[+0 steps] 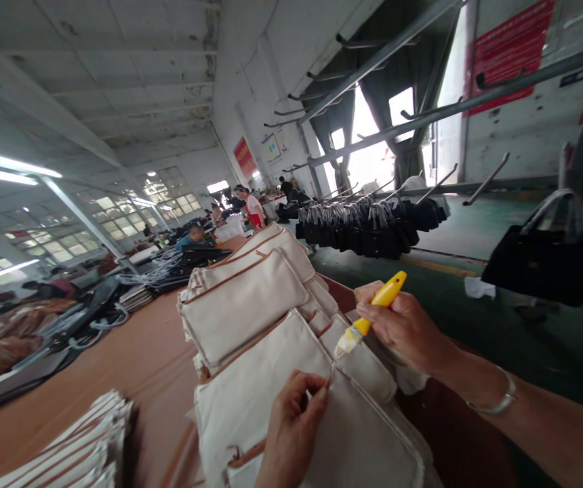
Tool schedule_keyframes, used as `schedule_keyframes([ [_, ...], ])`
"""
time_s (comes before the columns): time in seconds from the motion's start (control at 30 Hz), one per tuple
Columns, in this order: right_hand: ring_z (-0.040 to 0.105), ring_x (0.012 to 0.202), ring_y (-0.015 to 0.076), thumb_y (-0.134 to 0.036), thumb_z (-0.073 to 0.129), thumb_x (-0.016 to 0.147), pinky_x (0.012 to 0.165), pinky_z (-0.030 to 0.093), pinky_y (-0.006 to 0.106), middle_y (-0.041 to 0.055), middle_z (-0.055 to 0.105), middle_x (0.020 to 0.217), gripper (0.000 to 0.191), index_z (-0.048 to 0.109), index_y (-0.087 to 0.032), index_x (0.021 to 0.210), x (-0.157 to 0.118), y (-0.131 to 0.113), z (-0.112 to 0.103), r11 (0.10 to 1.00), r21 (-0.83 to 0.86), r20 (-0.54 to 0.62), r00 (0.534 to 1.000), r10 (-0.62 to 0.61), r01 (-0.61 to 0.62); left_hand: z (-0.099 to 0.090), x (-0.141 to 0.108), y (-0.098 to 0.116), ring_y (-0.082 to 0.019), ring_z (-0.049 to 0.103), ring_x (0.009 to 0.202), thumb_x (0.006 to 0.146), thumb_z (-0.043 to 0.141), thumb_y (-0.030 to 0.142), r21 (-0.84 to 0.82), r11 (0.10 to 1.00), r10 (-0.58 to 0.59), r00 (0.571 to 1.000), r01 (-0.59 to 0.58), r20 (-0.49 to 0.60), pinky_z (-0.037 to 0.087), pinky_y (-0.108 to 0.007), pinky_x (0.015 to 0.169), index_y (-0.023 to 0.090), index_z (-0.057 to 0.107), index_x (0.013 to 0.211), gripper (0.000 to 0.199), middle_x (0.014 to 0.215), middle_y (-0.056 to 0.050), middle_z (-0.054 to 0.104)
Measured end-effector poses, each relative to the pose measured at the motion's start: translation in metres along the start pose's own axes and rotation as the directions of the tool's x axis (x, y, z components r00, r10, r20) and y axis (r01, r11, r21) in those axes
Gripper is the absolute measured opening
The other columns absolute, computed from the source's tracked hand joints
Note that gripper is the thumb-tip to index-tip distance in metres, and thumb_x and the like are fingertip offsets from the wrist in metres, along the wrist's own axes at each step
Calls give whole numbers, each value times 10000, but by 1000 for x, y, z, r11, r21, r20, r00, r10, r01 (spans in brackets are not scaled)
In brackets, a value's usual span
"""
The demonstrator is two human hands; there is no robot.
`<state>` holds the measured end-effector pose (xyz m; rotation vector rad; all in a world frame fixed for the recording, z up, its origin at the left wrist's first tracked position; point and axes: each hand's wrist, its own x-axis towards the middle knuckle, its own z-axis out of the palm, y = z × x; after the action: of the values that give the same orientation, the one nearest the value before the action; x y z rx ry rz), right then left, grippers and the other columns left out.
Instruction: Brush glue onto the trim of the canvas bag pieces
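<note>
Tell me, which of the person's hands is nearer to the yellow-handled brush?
Right. The right hand has its grip around the yellow-handled brush. The left hand is lower down, pinching the edge of the cream fabric panel, apart from the brush.

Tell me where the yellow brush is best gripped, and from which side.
Grip the brush on its yellow handle, coming from the right, as the right hand does: the handle slants up to the right, and the bristles point down-left at the bag.

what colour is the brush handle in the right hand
Yellow, on the plastic-handled brush held by the right hand; head view.
</note>
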<state>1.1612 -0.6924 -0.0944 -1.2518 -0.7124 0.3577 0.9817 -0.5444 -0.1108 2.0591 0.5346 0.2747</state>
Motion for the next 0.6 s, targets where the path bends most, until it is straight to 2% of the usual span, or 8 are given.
schedule_keyframes([
  [0.1, 370, 473, 112, -408, 638, 872, 448, 281, 241, -53, 418, 540, 238, 580, -186, 807, -10, 0, 4, 998, -69, 68, 998, -2, 6, 5, 1, -6, -143, 526, 652, 829, 600, 486, -29, 998, -63, 998, 64, 28, 389, -242, 594, 174, 699, 867, 330, 745, -11, 614],
  [0.17, 440, 547, 132, -397, 664, 848, 509, 353, 248, -26, 476, 592, 238, 598, -176, 790, -12, 3, 4, 992, -123, 41, 999, -32, 37, 8, -1, -9, -135, 520, 624, 804, 633, 446, -37, 997, -73, 997, 73, 17, 384, -235, 576, 165, 705, 835, 291, 705, -9, 625],
  [0.23, 449, 563, 135, -407, 673, 841, 517, 363, 248, -18, 495, 620, 245, 596, -177, 803, -10, 5, 0, 994, -101, -30, 998, -53, 50, 12, -6, -9, -125, 513, 605, 785, 661, 388, -17, 1000, -7, 999, 7, -43, 383, -224, 559, 171, 711, 779, 223, 681, -3, 619],
  [0.3, 378, 482, 107, -431, 662, 853, 448, 298, 234, -45, 446, 566, 266, 566, -185, 817, -9, 6, -6, 1000, 2, -73, 997, -18, 18, 15, -14, -8, -120, 537, 605, 789, 665, 326, 38, 990, 143, 983, -139, -116, 400, -216, 557, 190, 708, 741, 151, 686, -2, 624],
  [0.37, 280, 408, 76, -440, 663, 856, 396, 205, 219, -79, 374, 494, 287, 536, -186, 812, -9, 5, -8, 993, 112, -64, 997, 34, -26, 18, -22, -6, -115, 580, 614, 811, 646, 261, 122, 944, 324, 934, -307, -153, 431, -208, 577, 202, 688, 723, 114, 704, -7, 636],
  [0.47, 231, 371, 52, -438, 675, 843, 371, 137, 198, -102, 349, 445, 303, 515, -182, 814, -15, 2, -4, 976, 177, 37, 992, 121, -125, 21, -30, -6, -112, 624, 638, 843, 603, 182, 302, 802, 560, 825, -515, -80, 461, -199, 599, 218, 665, 773, 100, 742, -20, 661],
  [0.53, 206, 358, 42, -441, 696, 810, 357, 109, 187, -113, 339, 435, 322, 501, -185, 808, -22, -2, -1, 953, 184, 143, 966, 215, -239, 21, -32, -9, -117, 633, 648, 852, 579, 152, 408, 704, 652, 756, -581, -48, 469, -200, 599, 229, 654, 803, 118, 762, -29, 666],
  [0.6, 173, 353, 32, -429, 726, 771, 350, 88, 183, -123, 323, 441, 337, 491, -189, 800, -28, -9, -2, 916, 186, 259, 917, 304, -356, 22, -32, -14, -122, 637, 652, 857, 543, 128, 458, 656, 696, 716, -600, -58, 475, -202, 599, 234, 640, 814, 150, 764, -35, 663],
])
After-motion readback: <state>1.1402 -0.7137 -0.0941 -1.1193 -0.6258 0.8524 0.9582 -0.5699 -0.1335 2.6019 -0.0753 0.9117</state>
